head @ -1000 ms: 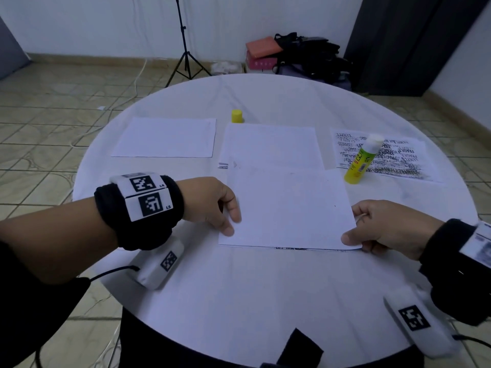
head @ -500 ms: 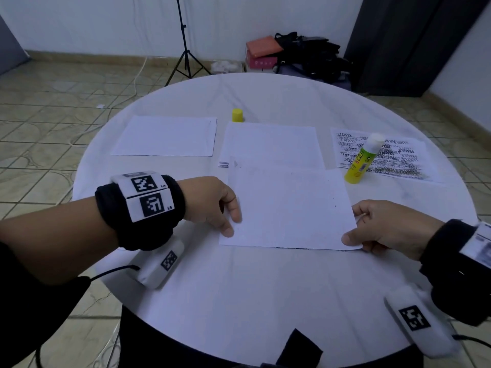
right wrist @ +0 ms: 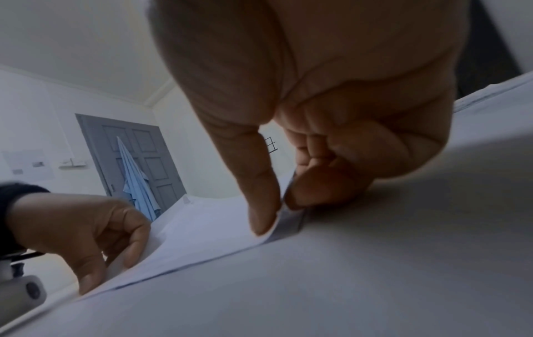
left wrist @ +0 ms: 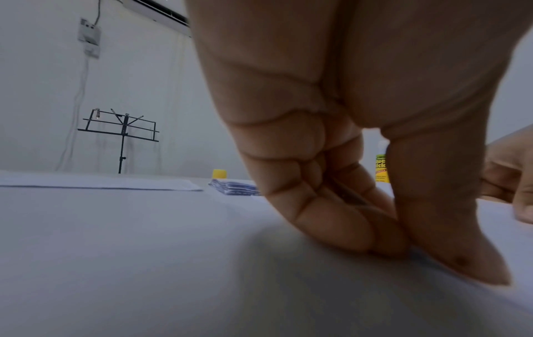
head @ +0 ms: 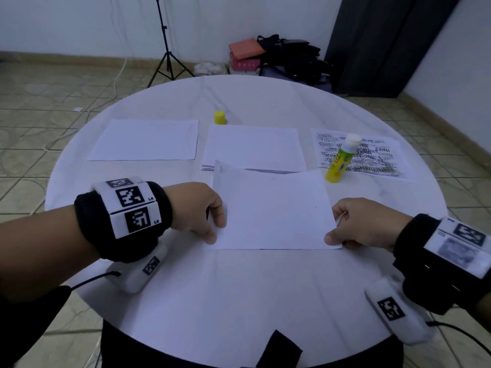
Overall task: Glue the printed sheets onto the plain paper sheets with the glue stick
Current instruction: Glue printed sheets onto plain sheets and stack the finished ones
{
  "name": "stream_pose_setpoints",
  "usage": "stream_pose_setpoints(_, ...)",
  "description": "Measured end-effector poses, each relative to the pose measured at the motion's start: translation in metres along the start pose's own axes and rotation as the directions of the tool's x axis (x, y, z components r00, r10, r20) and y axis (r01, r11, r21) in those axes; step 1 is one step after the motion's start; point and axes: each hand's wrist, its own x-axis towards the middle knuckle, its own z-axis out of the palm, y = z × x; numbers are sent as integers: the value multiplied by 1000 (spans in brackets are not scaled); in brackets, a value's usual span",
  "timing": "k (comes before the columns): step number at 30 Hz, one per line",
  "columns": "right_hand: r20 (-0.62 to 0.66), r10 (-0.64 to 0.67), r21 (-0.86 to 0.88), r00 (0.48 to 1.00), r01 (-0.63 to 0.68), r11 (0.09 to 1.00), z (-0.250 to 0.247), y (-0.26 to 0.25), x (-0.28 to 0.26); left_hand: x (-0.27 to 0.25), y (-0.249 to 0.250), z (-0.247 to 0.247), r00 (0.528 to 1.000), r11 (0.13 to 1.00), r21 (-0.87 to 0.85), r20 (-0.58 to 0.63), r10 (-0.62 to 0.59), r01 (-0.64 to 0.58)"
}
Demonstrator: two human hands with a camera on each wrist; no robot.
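A white sheet (head: 273, 208) lies blank side up in front of me, its far edge lifted and curling. My left hand (head: 216, 225) pinches its left edge and my right hand (head: 334, 229) pinches its right edge (right wrist: 284, 216) between thumb and forefinger. Dark print shows along the sheet's near edge. Behind it lies a stack of sheets (head: 252, 147) with a plain one on top. The uncapped yellow glue stick (head: 341, 159) stands upright to the right, on the corner of a printed sheet (head: 377, 158). Its yellow cap (head: 220, 117) stands further back.
Another plain sheet (head: 146, 139) lies at the back left of the round white table (head: 239, 301). On the floor beyond the table are a tripod (head: 166, 54), bags and boxes (head: 281, 59). A dark curtain (head: 385, 43) hangs at the back right.
The sheet's far edge has risen off the stack and curled, uncovering the stack's printed edge. Both hands keep their hold on the sheet's sides at about the same places.
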Motion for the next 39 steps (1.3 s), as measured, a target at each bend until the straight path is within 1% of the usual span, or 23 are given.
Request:
stream_pose_setpoints(5,21,30,79,999,-31,996,-1,2,0,-1,1,-1,1000,1000,-2,7,-19,19)
stream_pose_setpoints(12,27,35,93,999,-37,995,-2,1,-1,-1,1,-1,999,999,-27,18,-33,34)
stream_pose_setpoints(27,28,22,30,999,-23,999,-1,1,-1,1,-2,0,1000,999,-30,17,-18,19)
stream_pose_setpoints(30,23,20,-8,1000,-20,1000,0,1,0,2,-2,0,1000,999,-26,16,-22,22)
stream_pose_setpoints(34,-6,50,-70,999,-50,996,1,-1,0,2,-2,0,999,1000,-10,26,-28,28)
stream_pose_setpoints(36,-3,0,-169,1000,-1,986,0,-1,0,4,-1,0,999,999,28,28,-34,33)
stream_pose_setpoints(39,57,-63,-302,996,77,950,-5,-5,-2,7,0,-1,997,995,93,59,-41,35)
